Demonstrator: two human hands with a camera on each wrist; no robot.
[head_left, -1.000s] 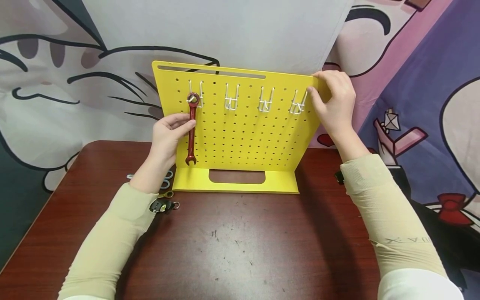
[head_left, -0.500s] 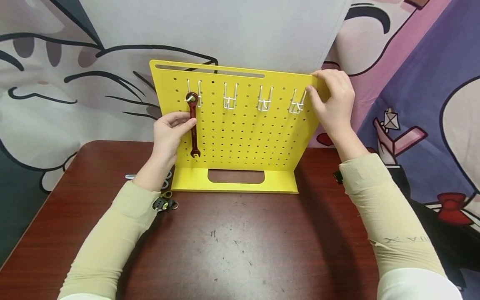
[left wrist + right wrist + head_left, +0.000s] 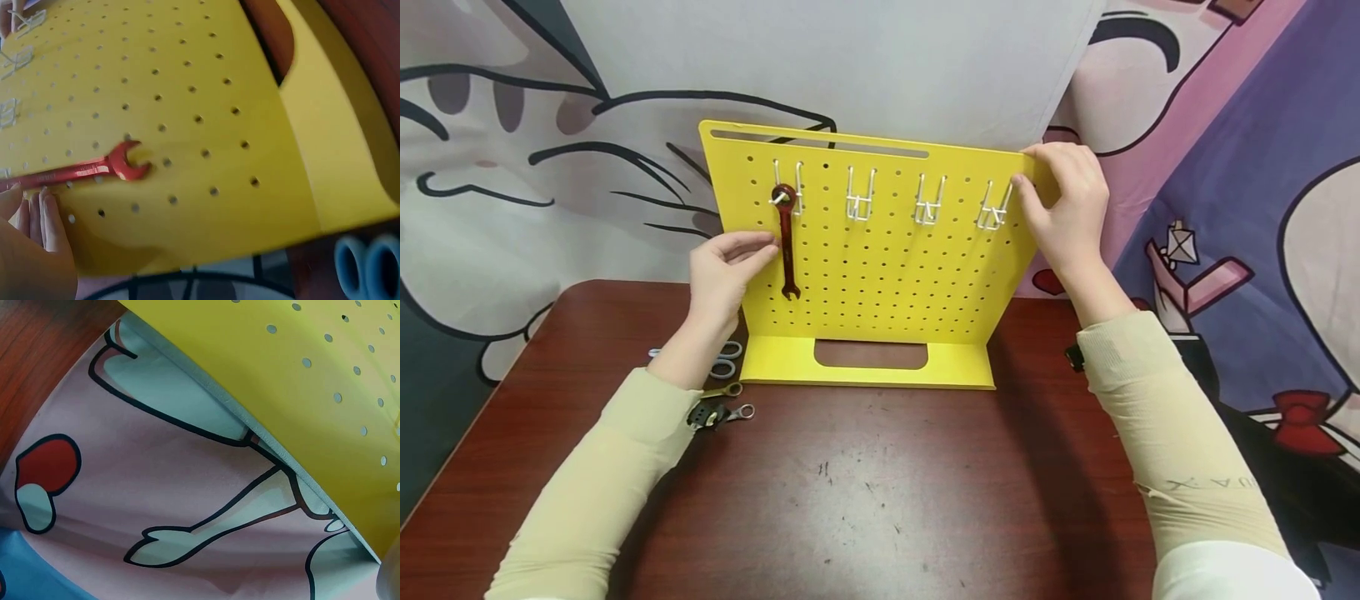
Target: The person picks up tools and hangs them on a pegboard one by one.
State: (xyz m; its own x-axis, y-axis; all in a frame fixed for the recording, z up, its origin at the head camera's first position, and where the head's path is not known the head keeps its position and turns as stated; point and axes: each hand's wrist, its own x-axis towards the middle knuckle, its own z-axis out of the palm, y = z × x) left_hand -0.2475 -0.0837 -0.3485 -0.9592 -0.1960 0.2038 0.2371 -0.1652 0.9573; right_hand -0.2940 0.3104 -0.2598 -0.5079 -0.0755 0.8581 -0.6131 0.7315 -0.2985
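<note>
compared with the frame half a second earlier, the left hand (image 3: 717, 271) lies farther left, its fingertips drawn off the shank of the red wrench (image 3: 787, 250), whose lower end shows slightly higher. the landmark is the yellow pegboard (image 3: 887, 283), standing on its flat base. at the pegboard's upper left, the red wrench hangs by its ring end on the leftmost hook (image 3: 800, 190); three more white hooks (image 3: 928, 202) run across the pegboard's upper part. at the pegboard's left side, the left hand's fingers are extended, thumb and fingertips close together and clamped on nothing; whether they graze the wrench cannot be told. the right hand (image 3: 1070, 204) grips the pegboard's upper right corner, thumb on its front face. left of the pegboard's base, on the dark red table (image 3: 865, 483), lie scissors (image 3: 374, 267), a yellowish wrench (image 3: 724, 391) and a silver wrench (image 3: 735, 414), all partly hidden by the left arm.
</note>
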